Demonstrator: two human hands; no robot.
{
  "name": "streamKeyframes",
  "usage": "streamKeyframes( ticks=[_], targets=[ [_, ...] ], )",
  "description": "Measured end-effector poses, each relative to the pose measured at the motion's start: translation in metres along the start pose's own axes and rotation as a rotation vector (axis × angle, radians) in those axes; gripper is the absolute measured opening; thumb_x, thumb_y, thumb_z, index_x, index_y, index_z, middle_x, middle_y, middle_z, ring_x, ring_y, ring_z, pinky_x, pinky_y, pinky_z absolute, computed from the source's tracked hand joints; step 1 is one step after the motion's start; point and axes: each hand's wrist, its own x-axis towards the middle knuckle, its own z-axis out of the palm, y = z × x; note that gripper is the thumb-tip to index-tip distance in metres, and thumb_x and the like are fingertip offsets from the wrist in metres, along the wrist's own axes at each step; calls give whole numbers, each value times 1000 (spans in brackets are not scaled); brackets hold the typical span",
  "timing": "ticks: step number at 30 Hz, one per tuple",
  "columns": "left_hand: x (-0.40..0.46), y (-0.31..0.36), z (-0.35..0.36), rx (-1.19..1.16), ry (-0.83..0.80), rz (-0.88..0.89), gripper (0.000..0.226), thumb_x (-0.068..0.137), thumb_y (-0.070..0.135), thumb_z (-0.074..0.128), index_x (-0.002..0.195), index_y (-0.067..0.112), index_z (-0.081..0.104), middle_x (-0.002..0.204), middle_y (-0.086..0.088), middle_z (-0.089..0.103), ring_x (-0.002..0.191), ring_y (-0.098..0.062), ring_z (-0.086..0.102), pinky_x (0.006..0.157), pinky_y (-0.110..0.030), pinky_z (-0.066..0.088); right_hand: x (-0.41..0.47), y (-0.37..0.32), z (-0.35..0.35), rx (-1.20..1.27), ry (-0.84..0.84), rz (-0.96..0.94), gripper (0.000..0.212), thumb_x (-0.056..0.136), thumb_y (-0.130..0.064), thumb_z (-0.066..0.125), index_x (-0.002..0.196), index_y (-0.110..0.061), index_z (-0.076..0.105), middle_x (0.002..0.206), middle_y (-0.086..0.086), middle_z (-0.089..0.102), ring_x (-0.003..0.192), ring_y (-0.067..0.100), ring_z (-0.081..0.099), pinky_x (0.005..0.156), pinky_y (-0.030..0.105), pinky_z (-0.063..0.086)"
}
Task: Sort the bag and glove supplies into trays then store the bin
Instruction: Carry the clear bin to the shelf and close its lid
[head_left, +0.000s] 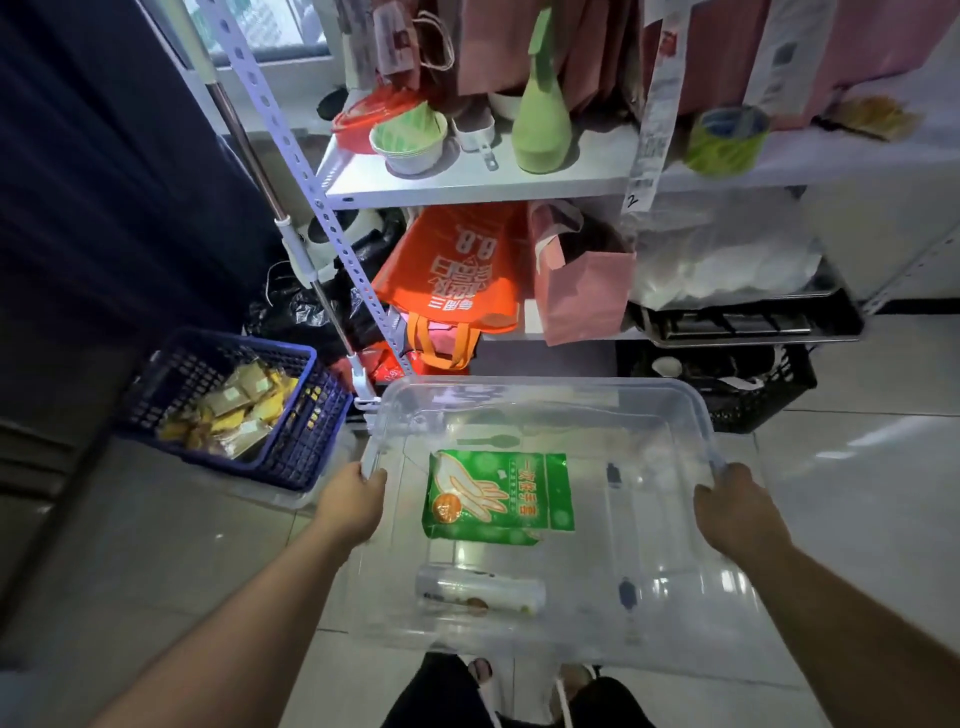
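A clear plastic bin (545, 387) hangs in front of me above the tiled floor. My left hand (350, 504) grips its left rim and my right hand (737, 512) grips its right rim. Inside the bin lies a green pack of disposable gloves (498, 496) near the middle. Closer to me in the bin lies a clear roll of plastic bags (480, 592) on its side.
A metal shelf rack (467, 182) stands ahead with green bowls, a green bottle, a tape roll, an orange bag (457, 270) and a pink paper bag. A blue basket (234, 405) of yellow packets sits at the left on a clear lid. A black crate (753, 384) sits under the rack.
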Motion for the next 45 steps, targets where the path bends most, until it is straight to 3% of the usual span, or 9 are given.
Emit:
streamKeyframes(
  ticks=[3, 7, 11, 15, 22, 29, 37, 41, 45],
  targets=[
    [34, -17, 19, -34, -54, -56, 32, 92, 48, 52, 86, 16, 57, 88, -14, 68, 89, -40, 69, 79, -53, 62, 23, -3, 17, -24, 1, 2, 18, 97, -19, 52, 109, -8, 45, 106, 20, 58, 86, 34, 52, 75, 39, 41],
    [104, -58, 60, -33, -88, -92, 65, 75, 64, 44, 114, 15, 62, 100, -14, 71, 97, -40, 70, 84, -53, 60, 54, -4, 51, -86, 12, 13, 20, 98, -24, 53, 108, -9, 44, 93, 15, 56, 81, 34, 54, 73, 39, 46],
    [139, -55, 93, -52, -91, -85, 45, 81, 56, 47, 91, 15, 61, 83, -13, 68, 80, -41, 68, 71, -55, 60, 94, 5, 98, -86, 22, -26, 25, 99, -15, 53, 115, 4, 51, 110, 24, 60, 94, 40, 60, 76, 38, 44],
    [186, -70, 137, -35, -107, -85, 34, 88, 49, 51, 86, 17, 61, 82, -13, 70, 75, -36, 68, 71, -52, 60, 136, 20, 146, -21, 32, 29, 19, 97, -16, 54, 110, -3, 50, 111, 26, 63, 81, 29, 49, 74, 35, 37],
    [257, -85, 213, -12, -143, -54, 24, 94, 40, 53, 92, 17, 60, 85, -14, 69, 82, -40, 69, 77, -54, 59, 217, 50, 226, -39, 12, 82, 27, 100, -24, 52, 116, -1, 52, 115, 25, 64, 102, 43, 62, 76, 35, 39],
    [332, -118, 293, 12, -177, -26, 20, 95, 38, 51, 97, 19, 59, 90, -11, 69, 86, -36, 69, 82, -53, 61, 289, 78, 306, -61, 32, 69, 30, 101, -22, 51, 118, 2, 53, 114, 28, 66, 104, 44, 63, 75, 33, 38],
    [413, -166, 370, 9, -213, -2, 27, 89, 42, 47, 94, 18, 59, 90, -12, 69, 87, -36, 69, 83, -55, 61, 365, 109, 389, -89, 24, 33, 35, 102, -31, 51, 121, -2, 55, 111, 26, 68, 99, 43, 65, 79, 38, 47],
    [434, -183, 396, 10, -206, -6, 24, 93, 42, 48, 94, 19, 57, 92, -12, 68, 89, -35, 69, 82, -55, 61, 391, 122, 424, -144, -5, 13, 31, 103, -26, 46, 120, -1, 52, 113, 27, 66, 102, 43, 63, 76, 36, 41],
    [441, -186, 416, 14, -208, -23, 19, 101, 35, 50, 94, 18, 54, 96, -14, 68, 91, -36, 69, 85, -55, 60, 407, 135, 448, -142, -11, 13, 31, 103, -29, 45, 118, -4, 53, 105, 21, 67, 83, 33, 57, 73, 33, 42]
  ],
)
